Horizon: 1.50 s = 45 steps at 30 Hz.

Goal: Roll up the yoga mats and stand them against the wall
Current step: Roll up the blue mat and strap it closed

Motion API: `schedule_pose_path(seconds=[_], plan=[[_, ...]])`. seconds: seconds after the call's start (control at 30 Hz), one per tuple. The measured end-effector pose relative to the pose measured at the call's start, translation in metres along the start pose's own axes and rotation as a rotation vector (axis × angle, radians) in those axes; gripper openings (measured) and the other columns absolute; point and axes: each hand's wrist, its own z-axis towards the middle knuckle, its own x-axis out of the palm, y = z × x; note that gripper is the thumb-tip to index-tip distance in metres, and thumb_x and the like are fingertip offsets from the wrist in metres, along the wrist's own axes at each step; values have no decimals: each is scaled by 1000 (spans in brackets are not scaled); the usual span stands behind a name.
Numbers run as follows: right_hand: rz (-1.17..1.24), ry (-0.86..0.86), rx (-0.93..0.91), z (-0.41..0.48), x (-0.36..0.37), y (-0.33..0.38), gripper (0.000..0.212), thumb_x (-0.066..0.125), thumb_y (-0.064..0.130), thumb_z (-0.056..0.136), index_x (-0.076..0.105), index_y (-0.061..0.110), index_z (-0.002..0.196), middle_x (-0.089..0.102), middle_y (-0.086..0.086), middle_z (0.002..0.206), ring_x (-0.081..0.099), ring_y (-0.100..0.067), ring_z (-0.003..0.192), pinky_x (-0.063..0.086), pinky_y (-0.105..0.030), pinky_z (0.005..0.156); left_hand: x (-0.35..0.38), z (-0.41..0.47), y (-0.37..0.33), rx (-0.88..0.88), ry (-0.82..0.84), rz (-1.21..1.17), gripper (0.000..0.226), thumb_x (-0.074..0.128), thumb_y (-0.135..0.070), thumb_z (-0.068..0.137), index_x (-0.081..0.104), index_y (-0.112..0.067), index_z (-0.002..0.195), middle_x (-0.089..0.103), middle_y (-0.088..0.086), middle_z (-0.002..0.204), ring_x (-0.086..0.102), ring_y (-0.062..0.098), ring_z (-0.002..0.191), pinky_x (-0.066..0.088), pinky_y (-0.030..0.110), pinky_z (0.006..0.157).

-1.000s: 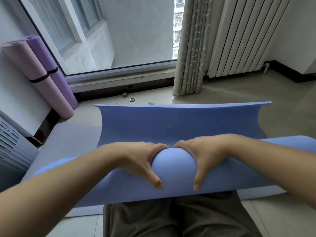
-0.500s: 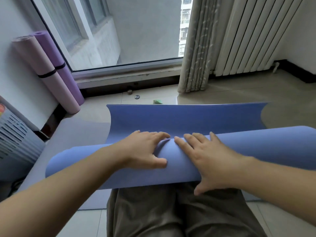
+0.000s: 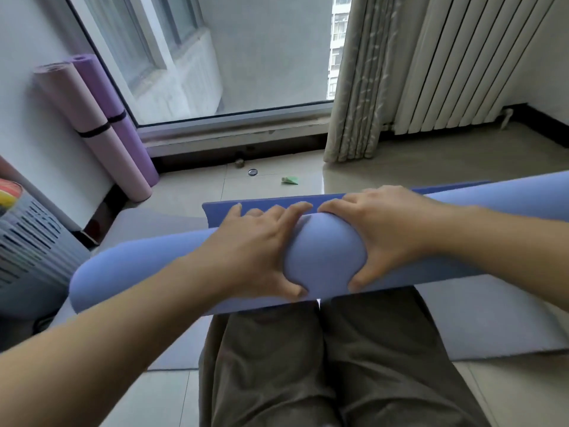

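- the blue mat (image 3: 326,257) is a fat roll lying crossways over the person's lap, with both grips on its middle
- the left grip (image 3: 255,251) and right grip (image 3: 385,238) sit side by side, fingers curled over the top and thumbs hooked on the near side, so both are clamped round the roll
- just past the fingertips only a short flat strip of it shows, so I'd guess the rolling is nearly done
- handling: looks like soft foam, it bulges between the two grips, so probably light, squishy and springy enough to unwind if let go
- I'd squeeze the middle to finish, then take it nearer the ends to stand it up
- under the grips there's a grey mat (image 3: 492,322) flat on the tiled floor (image 3: 191,192)
- way off left of the left grip, a pink mat (image 3: 92,127) and a purple mat (image 3: 123,118) are rolled, banded and leaning on the wall (image 3: 30,87)
- ahead of the grips there's a small lid (image 3: 252,172) and a green scrap (image 3: 290,180), with the curtain (image 3: 354,87) and radiator (image 3: 462,57) further right
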Motion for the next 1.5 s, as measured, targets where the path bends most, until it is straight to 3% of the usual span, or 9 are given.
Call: schedule_pose_path(seconds=[0.17,0.33,0.43,0.53,0.63,0.87,1.03,1.2,1.5], plan=[[25,108,-23,-13,30,16,114,66,79,58,9,33,145,49,8,131,51,-16,113,43,-35,96,20,-18,-15,-2,164,-50,97,65,-68,64,6,-31,132,51,-4,123,49,24,116,22,51,110],[164,128,60,-27,53,20,96,70,75,57,18,34,127,38,14,100,43,-11,90,37,-27,79,33,-15,-19,37,179,-123,79,67,-62,65,22,-32,122,47,-11,105,49,20,108,21,52,111],[206,156,51,-21,46,15,91,72,75,57,24,34,123,42,12,107,42,-10,96,34,-24,81,25,-6,-13,47,221,-145,80,69,-62,65,23,-34,124,46,-12,111,44,18,115,21,51,111],[126,66,6,-17,43,8,93,63,82,59,34,30,130,34,9,125,31,-11,113,29,-24,97,22,-1,-7,82,152,-28,82,62,-68,69,28,-33,135,31,-7,134,29,17,127,23,41,111],[110,16,-2,-20,44,6,97,58,82,63,30,29,139,24,9,121,31,-11,109,33,-25,99,25,-5,-7,126,47,1,87,54,-67,75,21,-30,146,29,-4,125,32,17,113,28,30,105],[267,-121,110,-16,48,1,60,56,71,73,43,28,113,44,12,107,50,-15,96,41,-27,85,33,-5,-10,-7,-48,-42,49,27,-57,89,26,-27,128,45,-4,130,42,20,128,7,47,118],[55,-85,64,-10,41,-2,91,43,85,65,50,23,132,48,6,131,39,-16,119,19,-29,111,40,1,-11,13,-69,128,83,28,-73,79,34,-14,138,34,9,143,31,32,135,17,59,112],[-82,39,81,-8,62,2,129,66,76,62,-8,20,152,4,-5,150,20,-26,137,6,-40,120,50,16,-13,-5,80,252,112,54,-66,79,-18,-16,150,7,11,152,12,33,143,1,57,115],[-98,-105,62,-1,35,-3,102,62,68,59,17,28,143,39,-4,131,47,-26,110,39,-41,95,24,15,3,-14,-15,286,107,59,-59,74,-13,-28,148,17,10,147,29,28,135,0,60,113]])
